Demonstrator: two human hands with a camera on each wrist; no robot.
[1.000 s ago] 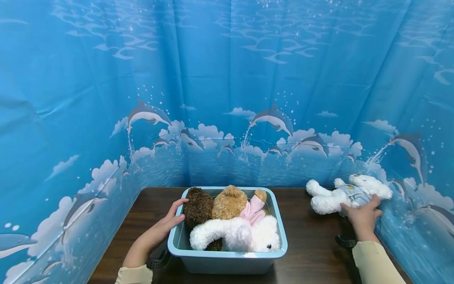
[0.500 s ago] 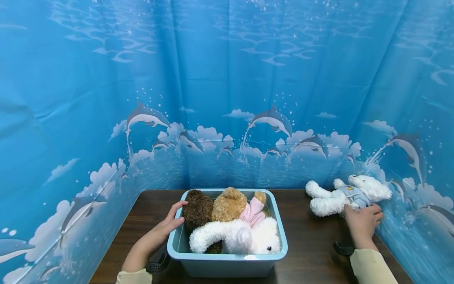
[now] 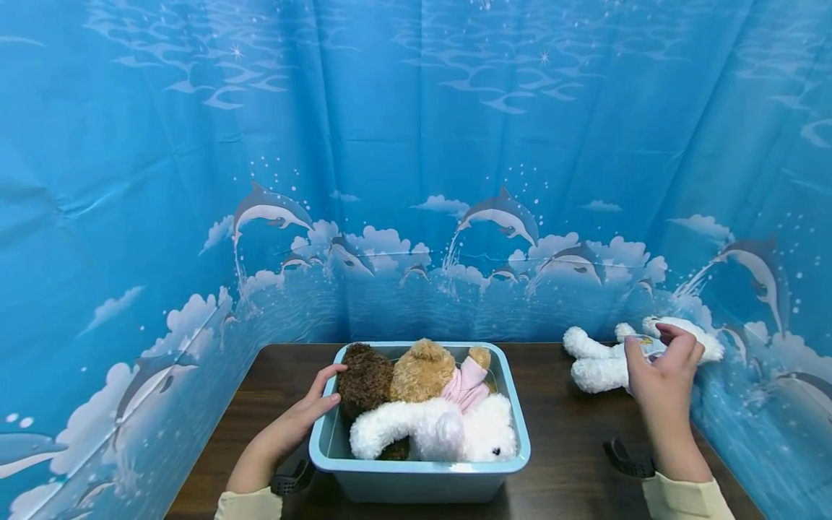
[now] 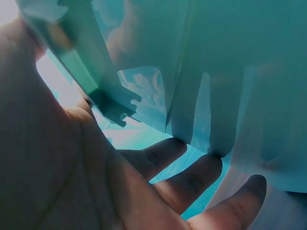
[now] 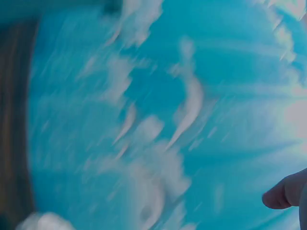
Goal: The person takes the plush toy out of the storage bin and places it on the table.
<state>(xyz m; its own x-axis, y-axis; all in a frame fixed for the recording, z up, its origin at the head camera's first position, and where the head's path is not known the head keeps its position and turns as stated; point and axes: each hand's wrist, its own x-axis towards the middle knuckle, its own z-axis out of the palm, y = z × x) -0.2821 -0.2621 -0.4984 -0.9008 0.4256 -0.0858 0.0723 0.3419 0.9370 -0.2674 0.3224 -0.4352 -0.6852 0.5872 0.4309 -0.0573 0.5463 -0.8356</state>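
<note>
My left hand (image 3: 295, 426) holds the left side of a light blue plastic bin (image 3: 416, 469). In the head view two digits hook over its rim beside a dark brown plush toy (image 3: 364, 381); in the left wrist view the other fingers (image 4: 192, 179) meet the outer wall. Far right, a white teddy bear (image 3: 598, 372) in a pale blue top lies on its back. Just above it hovers my right hand (image 3: 669, 383), thumb and forefinger apart, partly hiding the bear. The right wrist view is blurred and shows one fingertip (image 5: 280, 194) and a bit of white fur.
Inside the bin lie a tan teddy bear (image 3: 424, 372) in pink (image 3: 466, 386) and a white plush toy (image 3: 429, 430) along the near side. The bin stands on a dark wooden table (image 3: 552, 448). A blue dolphin-print curtain (image 3: 416, 159) encloses the back and sides.
My right hand has lifted off the white teddy bear, its thumb and forefinger parting. The bear stays lying in place. My left hand keeps its hold on the bin.
</note>
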